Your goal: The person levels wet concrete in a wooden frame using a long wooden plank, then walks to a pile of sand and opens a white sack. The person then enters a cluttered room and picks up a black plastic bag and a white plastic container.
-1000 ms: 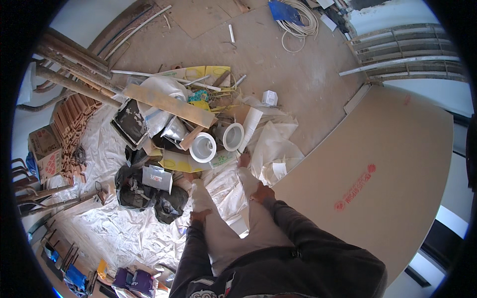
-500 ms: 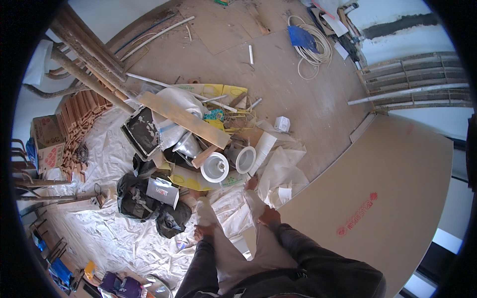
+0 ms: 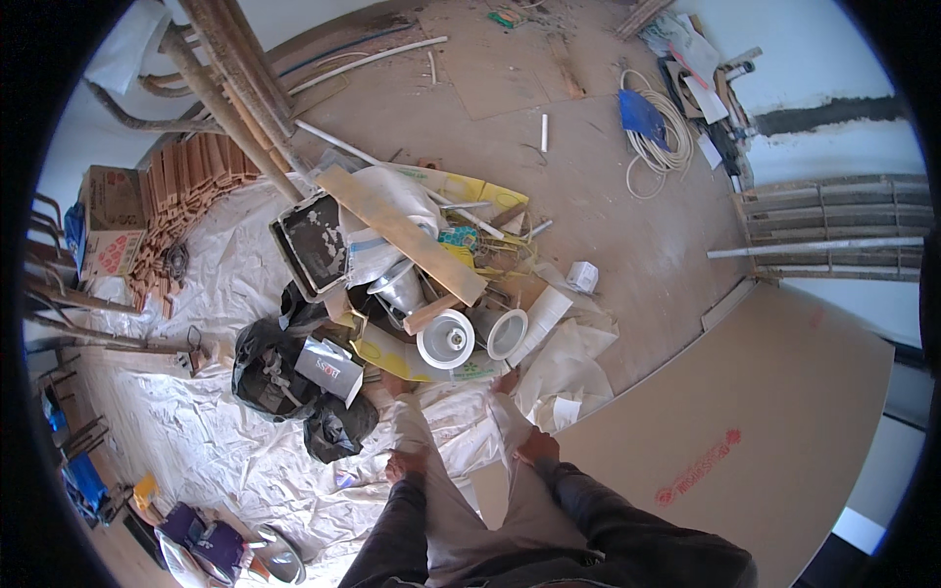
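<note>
Fingers of both the left hand (image 3: 405,463) and right hand (image 3: 534,447) clench the white plastic bag (image 3: 453,431)'s rim; it looks light, floppy, best gripped at that edge.

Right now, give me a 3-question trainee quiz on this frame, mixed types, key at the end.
1. True or false: both hands grip the white plastic sack.
2. Multiple choice: what lies across the top of the debris pile?
A. a long wooden plank
B. a metal ladder
C. a red hose
3. Fill in: the coil of pale cable lies on the bare floor beside a ____ sheet-like item.

Key
1. True: the left hand and right hand each hold an edge of the sack.
2. A.
3. Blue.
</note>
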`<state>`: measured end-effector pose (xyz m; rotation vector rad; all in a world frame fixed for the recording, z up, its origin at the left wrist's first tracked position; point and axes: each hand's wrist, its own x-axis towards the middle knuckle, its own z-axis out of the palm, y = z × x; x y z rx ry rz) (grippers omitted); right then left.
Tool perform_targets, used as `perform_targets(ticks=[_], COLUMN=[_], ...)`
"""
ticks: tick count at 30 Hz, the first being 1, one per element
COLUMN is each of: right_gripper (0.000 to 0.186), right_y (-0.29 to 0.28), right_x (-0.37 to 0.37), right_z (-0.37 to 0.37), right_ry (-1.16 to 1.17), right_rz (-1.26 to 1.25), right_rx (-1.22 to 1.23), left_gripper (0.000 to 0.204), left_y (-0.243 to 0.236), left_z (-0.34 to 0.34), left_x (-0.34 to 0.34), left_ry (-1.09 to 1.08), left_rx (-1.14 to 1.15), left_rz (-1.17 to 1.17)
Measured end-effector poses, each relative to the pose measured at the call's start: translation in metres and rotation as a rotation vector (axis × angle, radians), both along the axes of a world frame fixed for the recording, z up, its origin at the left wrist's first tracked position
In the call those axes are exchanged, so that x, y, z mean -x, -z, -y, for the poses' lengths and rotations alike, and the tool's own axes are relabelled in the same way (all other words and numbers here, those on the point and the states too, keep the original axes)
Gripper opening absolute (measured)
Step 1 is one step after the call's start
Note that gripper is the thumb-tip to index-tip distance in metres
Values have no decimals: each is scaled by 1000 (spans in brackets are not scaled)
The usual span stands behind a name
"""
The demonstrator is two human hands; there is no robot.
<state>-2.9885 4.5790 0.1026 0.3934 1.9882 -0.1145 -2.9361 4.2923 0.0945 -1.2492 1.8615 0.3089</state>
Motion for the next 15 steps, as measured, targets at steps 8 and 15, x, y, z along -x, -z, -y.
perform_targets(ticks=[8,15], right_gripper=[76,75], right_y=[-11,-8], right_x=[4,-5], right_z=[10,2], right_ry=[-44,-63], right_rz=[5,11], right_rx=[-53,-39], left_gripper=[81,79], left_y=[-10,-11], left_z=[3,-2], left_x=[-3,-5], left_ry=[-46,-113], left_rx=[-97,-92], left_rz=[5,58])
